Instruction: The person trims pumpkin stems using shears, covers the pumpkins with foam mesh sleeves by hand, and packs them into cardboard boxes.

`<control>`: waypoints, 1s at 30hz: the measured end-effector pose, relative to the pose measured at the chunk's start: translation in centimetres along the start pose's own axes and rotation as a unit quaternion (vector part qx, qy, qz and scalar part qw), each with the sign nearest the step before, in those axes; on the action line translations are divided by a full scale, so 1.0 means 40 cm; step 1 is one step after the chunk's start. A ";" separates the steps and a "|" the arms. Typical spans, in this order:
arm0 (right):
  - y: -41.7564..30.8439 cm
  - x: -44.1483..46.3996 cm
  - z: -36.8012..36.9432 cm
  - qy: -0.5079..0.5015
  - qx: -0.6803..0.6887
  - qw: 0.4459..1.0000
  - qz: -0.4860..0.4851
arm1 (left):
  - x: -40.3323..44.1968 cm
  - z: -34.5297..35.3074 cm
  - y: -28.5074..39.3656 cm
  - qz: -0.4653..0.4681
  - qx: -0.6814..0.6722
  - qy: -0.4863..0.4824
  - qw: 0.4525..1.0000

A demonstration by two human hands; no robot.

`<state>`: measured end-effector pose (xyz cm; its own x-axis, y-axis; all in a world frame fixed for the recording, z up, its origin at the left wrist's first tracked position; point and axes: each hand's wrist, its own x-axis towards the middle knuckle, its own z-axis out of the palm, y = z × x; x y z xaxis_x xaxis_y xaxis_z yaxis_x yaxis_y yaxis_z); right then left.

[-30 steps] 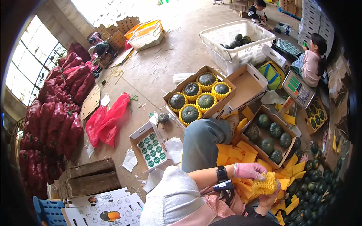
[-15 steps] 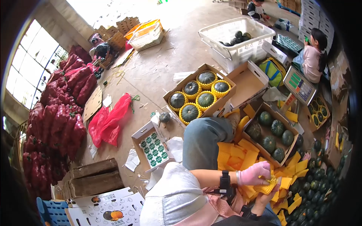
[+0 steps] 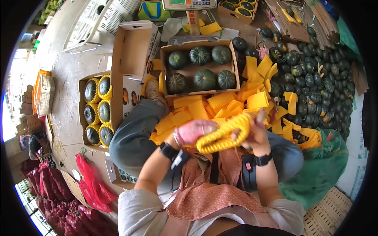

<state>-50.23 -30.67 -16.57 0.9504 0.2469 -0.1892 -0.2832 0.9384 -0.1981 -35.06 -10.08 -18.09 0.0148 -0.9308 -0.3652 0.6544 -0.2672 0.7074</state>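
A yellow foam net sleeve point(image 3: 223, 133) is stretched between my two hands over my lap. My left hand point(image 3: 193, 131), in a pink glove, grips its left end. My right hand point(image 3: 256, 133) has its fingers wrapped on the right end. Loose yellow foam sleeves point(image 3: 197, 110) lie heaped just beyond my hands. Behind that heap, a cardboard box point(image 3: 189, 93) holds several dark green pumpkins point(image 3: 204, 79) without sleeves. To the left, another box point(image 3: 82, 114) holds several pumpkins in yellow sleeves point(image 3: 90, 114).
A large pile of small green pumpkins point(image 3: 315, 86) covers the right side. A green net bag point(image 3: 323, 173) lies near my right knee. An open box point(image 3: 134, 51), a white crate point(image 3: 94, 27) and a scale point(image 3: 189, 4) stand ahead. Red net sacks point(image 3: 51, 185) are at far left.
The view has swung right and down, bringing my lap and the pumpkin box to the middle. The bunched sleeve is now opened into a wider loop between my hands.
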 end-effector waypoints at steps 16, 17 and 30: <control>-0.089 0.478 -0.281 0.365 -0.129 0.922 0.012 | 0.362 -0.497 0.056 0.031 0.350 0.259 0.900; -0.092 0.471 -0.269 0.371 -0.139 0.918 0.014 | 0.362 -0.490 0.056 0.017 0.342 0.268 0.901; -0.142 0.332 -0.295 0.307 -0.630 0.629 -0.336 | 0.390 -0.326 -0.003 0.221 0.102 0.233 0.942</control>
<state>-37.53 -35.56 -29.29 0.7911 -0.6057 0.0852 -0.0883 -0.2509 -0.9640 -25.05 -21.34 -31.75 0.6127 -0.7646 -0.2000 0.3484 0.0342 0.9367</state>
